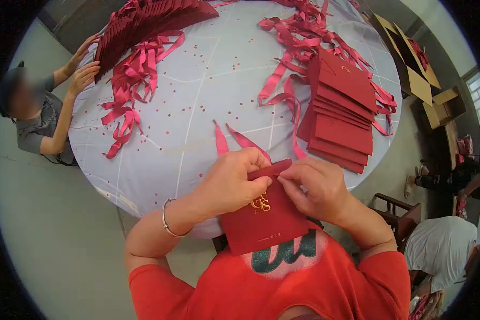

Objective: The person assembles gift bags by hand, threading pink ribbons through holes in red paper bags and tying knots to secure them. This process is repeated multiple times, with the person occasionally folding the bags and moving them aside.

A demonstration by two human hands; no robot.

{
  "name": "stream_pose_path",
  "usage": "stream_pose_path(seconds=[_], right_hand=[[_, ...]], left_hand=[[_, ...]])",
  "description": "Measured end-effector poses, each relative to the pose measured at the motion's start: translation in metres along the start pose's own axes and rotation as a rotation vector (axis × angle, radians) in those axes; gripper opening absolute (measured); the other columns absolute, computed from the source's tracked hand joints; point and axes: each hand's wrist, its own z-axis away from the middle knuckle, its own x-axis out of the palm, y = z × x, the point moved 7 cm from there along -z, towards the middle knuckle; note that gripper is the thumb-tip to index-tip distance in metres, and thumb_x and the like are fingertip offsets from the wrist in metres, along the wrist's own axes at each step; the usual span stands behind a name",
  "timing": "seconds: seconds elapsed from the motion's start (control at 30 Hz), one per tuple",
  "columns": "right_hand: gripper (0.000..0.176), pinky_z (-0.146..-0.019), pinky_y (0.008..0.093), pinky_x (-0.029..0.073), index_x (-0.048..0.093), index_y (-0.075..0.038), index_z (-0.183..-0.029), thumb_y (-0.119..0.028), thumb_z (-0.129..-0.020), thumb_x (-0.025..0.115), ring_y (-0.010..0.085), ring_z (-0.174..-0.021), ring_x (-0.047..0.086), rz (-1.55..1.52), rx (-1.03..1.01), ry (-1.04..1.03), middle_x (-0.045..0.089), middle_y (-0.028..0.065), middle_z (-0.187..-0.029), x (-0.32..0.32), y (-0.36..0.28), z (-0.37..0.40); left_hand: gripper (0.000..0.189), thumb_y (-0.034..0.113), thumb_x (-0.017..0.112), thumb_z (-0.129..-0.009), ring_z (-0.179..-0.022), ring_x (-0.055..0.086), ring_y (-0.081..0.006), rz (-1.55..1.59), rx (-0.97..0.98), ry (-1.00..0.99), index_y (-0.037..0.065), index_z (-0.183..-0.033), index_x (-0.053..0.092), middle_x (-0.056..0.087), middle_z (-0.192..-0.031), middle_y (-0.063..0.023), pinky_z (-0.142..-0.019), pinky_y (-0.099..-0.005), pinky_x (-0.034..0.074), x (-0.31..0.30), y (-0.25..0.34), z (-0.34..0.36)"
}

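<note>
A red paper gift bag (pixel 266 226) with gold lettering leans against my red shirt at the table's near edge. My left hand (pixel 234 181) pinches its top edge, thumb in front and fingers behind. At the right of that same edge, my right hand (pixel 314 186) has its thumb and forefinger pressed together; whatever small part lies between them is hidden. Pink ribbon ends (pixel 240 138) stick out past the bag's top onto the tablecloth. To the right lies a fanned stack of similar red bags (pixel 341 106).
A round table (pixel 197 106) bears a pale checked cloth strewn with small red dots. Pink ribbons (pixel 136 74) hang from more red bags (pixel 154 21) at far left, where another person's hands (pixel 85 66) touch them. Cardboard boxes (pixel 418 85) and another person (pixel 442 245) are at right.
</note>
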Motion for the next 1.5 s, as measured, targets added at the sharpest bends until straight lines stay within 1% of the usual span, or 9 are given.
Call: stream_pose_path(seconds=[0.33,0.47,0.63,0.7,0.73,0.87,1.1,1.33,1.5], right_hand=[[0.015,-0.052,0.035,0.049,0.062,-0.006,-0.081,-0.011,-0.072,0.072,0.0277,-0.061,0.062,0.202,0.069,-0.163,0.061,0.0095,-0.076,0.022,-0.001,-0.002],[0.016,-0.057,0.0392,0.049,0.063,-0.005,-0.072,-0.013,-0.07,0.076,0.0324,-0.059,0.059,-0.233,0.408,-0.202,0.06,0.0085,-0.075,0.02,0.032,-0.011],[0.014,-0.057,0.0284,0.046,0.063,-0.003,-0.08,-0.007,-0.076,0.075,0.0138,-0.064,0.058,-0.468,0.172,-0.277,0.061,0.004,-0.08,0.015,0.031,-0.027],[0.011,-0.061,0.0265,0.046,0.062,-0.003,-0.082,-0.007,-0.081,0.071,0.0097,-0.072,0.058,-0.726,0.72,-0.53,0.061,0.0018,-0.081,0.02,0.044,-0.019],[0.013,-0.055,0.0259,0.044,0.065,-0.001,-0.087,-0.012,-0.082,0.07,0.0076,-0.064,0.054,-0.777,0.768,-0.519,0.061,0.0028,-0.07,0.021,0.048,-0.021],[0.013,-0.059,0.0268,0.046,0.067,-0.002,-0.095,-0.009,-0.084,0.064,0.0084,-0.066,0.057,-0.505,0.3,-0.754,0.065,0.0007,-0.076,0.033,0.049,-0.043],[0.019,-0.058,0.0189,0.04,0.065,-0.002,-0.102,-0.005,-0.084,0.067,0.0037,-0.069,0.053,-0.808,0.685,-1.267,0.063,-0.0044,-0.08,0.075,0.061,-0.037],[0.022,-0.053,0.0185,0.037,0.065,-0.002,-0.098,-0.003,-0.077,0.072,0.0035,-0.064,0.052,-0.888,0.901,-1.168,0.061,-0.0044,-0.075,0.085,0.069,-0.024],[0.024,-0.05,0.0227,0.042,0.061,-0.003,-0.087,0.003,-0.068,0.073,0.0071,-0.059,0.055,-0.889,0.896,-0.636,0.06,0.0005,-0.07,0.07,0.075,-0.042]], left_hand=[[0.012,-0.003,0.061,-0.084,-0.074,0.058,-0.0053,-0.141,0.067,0.037,-0.002,-0.096,0.058,0.066,-0.081,-0.0038,-0.061,-0.0226,0.047,-0.002,-0.004,-0.001],[0.012,-0.003,0.06,-0.085,-0.078,0.059,-0.0062,-0.122,0.099,0.042,-0.003,-0.097,0.058,0.066,-0.084,-0.0045,-0.064,-0.0232,0.048,-0.001,0.002,0.002],[0.014,-0.001,0.062,-0.083,-0.076,0.06,-0.0068,-0.154,0.077,0.029,-0.003,-0.096,0.059,0.066,-0.081,-0.0044,-0.063,-0.0239,0.048,-0.001,0.004,0.002],[0.015,0.001,0.063,-0.082,-0.075,0.061,-0.0074,-0.178,0.086,0.047,-0.003,-0.097,0.059,0.066,-0.079,-0.0054,-0.063,-0.0248,0.049,0.001,0.009,0.005],[0.017,0.002,0.064,-0.082,-0.073,0.063,-0.0094,-0.251,0.132,0.082,-0.002,-0.097,0.059,0.067,-0.078,-0.0076,-0.062,-0.0265,0.049,0.001,0.015,0.007],[0.022,0.009,0.07,-0.079,-0.07,0.068,-0.025,-0.437,0.325,0.212,0.002,-0.097,0.06,0.067,-0.078,-0.015,-0.06,-0.0344,0.052,0.005,0.03,0.017],[0.022,0.012,0.072,-0.076,-0.064,0.065,-0.0318,-0.567,0.44,0.309,0.005,-0.093,0.06,0.065,-0.072,-0.0129,-0.055,-0.0396,0.051,0.01,0.035,0.025],[0.02,0.01,0.071,-0.078,-0.064,0.067,-0.0266,-0.383,0.342,0.259,0.002,-0.091,0.058,0.066,-0.073,-0.0142,-0.056,-0.0359,0.051,0.001,0.026,0.018],[0.017,0.008,0.069,-0.08,-0.064,0.067,-0.0183,-0.259,0.234,0.212,0.0,-0.089,0.057,0.068,-0.072,-0.0138,-0.056,-0.0323,0.049,0.0,0.019,0.014]])
